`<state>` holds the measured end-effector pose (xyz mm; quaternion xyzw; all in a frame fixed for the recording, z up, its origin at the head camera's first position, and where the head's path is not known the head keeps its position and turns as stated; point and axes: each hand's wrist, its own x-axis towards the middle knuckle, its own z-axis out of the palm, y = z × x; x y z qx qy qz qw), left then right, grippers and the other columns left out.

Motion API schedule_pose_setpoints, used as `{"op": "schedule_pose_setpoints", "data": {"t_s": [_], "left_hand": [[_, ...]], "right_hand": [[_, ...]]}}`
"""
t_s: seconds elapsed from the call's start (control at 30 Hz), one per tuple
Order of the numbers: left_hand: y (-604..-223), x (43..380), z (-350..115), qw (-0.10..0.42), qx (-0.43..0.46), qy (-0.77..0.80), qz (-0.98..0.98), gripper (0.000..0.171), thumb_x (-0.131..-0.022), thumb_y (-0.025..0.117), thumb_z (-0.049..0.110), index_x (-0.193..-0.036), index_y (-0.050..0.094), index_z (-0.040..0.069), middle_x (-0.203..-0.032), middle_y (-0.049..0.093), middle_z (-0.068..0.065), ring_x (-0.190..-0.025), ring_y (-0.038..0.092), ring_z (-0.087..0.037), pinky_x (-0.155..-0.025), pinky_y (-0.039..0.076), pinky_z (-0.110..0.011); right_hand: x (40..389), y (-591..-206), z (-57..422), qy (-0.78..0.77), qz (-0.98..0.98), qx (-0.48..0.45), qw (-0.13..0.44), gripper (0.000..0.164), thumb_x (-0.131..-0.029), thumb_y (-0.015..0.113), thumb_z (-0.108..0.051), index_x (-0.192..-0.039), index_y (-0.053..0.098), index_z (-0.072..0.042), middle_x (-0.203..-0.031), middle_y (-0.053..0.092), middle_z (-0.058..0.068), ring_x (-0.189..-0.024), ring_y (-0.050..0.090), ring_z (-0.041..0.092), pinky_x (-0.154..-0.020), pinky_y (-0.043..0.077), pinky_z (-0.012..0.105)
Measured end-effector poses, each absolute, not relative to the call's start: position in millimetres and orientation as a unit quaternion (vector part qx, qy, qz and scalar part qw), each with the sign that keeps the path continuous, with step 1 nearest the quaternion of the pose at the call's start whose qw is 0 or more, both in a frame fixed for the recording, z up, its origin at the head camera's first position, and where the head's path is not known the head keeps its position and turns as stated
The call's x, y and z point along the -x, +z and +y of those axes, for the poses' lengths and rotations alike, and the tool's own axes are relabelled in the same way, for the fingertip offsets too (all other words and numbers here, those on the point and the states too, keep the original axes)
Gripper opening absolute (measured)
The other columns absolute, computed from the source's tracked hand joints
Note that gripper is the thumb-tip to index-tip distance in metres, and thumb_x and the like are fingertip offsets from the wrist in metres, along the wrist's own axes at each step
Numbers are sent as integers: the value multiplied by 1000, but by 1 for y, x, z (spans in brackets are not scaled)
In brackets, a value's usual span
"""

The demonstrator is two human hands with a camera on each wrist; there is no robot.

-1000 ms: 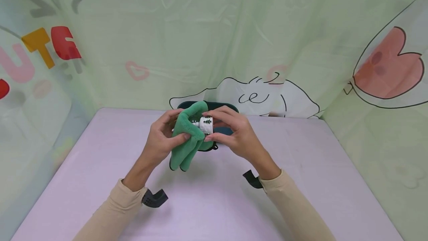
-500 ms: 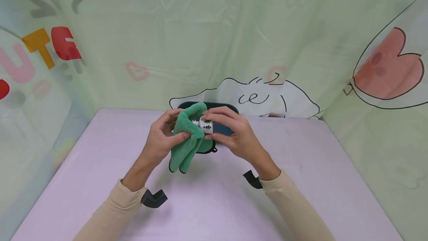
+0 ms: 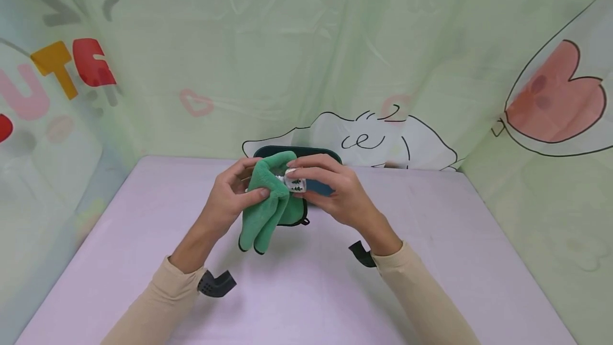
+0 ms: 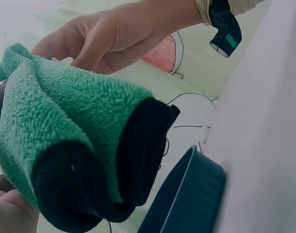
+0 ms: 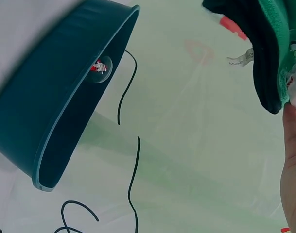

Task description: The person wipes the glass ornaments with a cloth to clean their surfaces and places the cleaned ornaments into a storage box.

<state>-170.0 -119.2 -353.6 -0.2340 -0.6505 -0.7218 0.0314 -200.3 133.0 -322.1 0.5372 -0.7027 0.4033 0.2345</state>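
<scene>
fingers of the left hand point(image 3: 230, 190) pinch a green cloth point(image 3: 258, 217), the thumb lying on its near side, while the thumb and fingers of the right hand point(image 3: 345, 196) hold a small ornament point(image 3: 297, 183) by its white end, which is printed with dark green trees. both grips are narrow, closed around what they hold. the ornament lies sideways in the air between the two hands, over the table point(image 3: 407, 281), with its other end inside a fold of the cloth, so that end is mostly hidden. the cloth is fluffy with a black edge; it hangs in folds below the left hand, with a small black loop point(image 3: 305, 221) at one corner, and a pale tag point(image 5: 241, 58) sticks out beside it in the right wrist view. a dark blue bin point(image 5: 45, 77) stands on the table behind the hands, partly covered by them and the cloth, and inside it sits a clear ball point(image 5: 102, 69) with a red and white figure. beige sleeves point(image 3: 160, 292) cover both arms, and a black curved piece point(image 3: 216, 284) juts out near each wrist. behind everything hangs a pale green sheet point(image 3: 268, 57) with a pink heart point(image 3: 557, 95) at the right.
</scene>
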Motion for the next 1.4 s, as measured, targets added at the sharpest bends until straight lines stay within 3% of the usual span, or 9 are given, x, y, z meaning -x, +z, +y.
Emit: {"op": "schedule_pose_setpoints", "data": {"t_s": [0.27,0.53,0.77,1.4], "left_hand": [[-357,171,-116,58,262,-722,-638,53,-89,74,0,-137,53,-6,-126,62,-7,-111,62,-21,-91,55,-27],[-359,170,-115,77,297,-722,-620,53,-87,76,-3,-135,55,-4,-127,61,-8,-110,61,-21,-90,57,-27],[-360,169,-113,117,325,-708,-616,55,-83,74,-13,-134,52,-12,-124,62,-5,-109,62,-18,-89,58,-28],[-358,166,-111,126,337,-684,-634,58,-81,78,-10,-133,52,-10,-124,61,-3,-110,61,-21,-91,58,-31]], "right_hand": [[203,-321,137,412,-703,-536,221,52,-73,89,1,-122,71,-4,-123,69,11,-118,65,25,-98,54,31],[199,-319,138,455,-707,-510,181,56,-69,93,-2,-121,72,-3,-120,70,8,-111,66,21,-89,59,33],[197,-317,138,487,-707,-491,144,57,-69,92,-1,-123,71,-3,-114,70,8,-101,68,20,-85,60,35],[194,-317,139,516,-735,-423,116,38,-78,86,0,-114,75,-5,-92,72,2,-78,70,14,-71,61,31]]}}
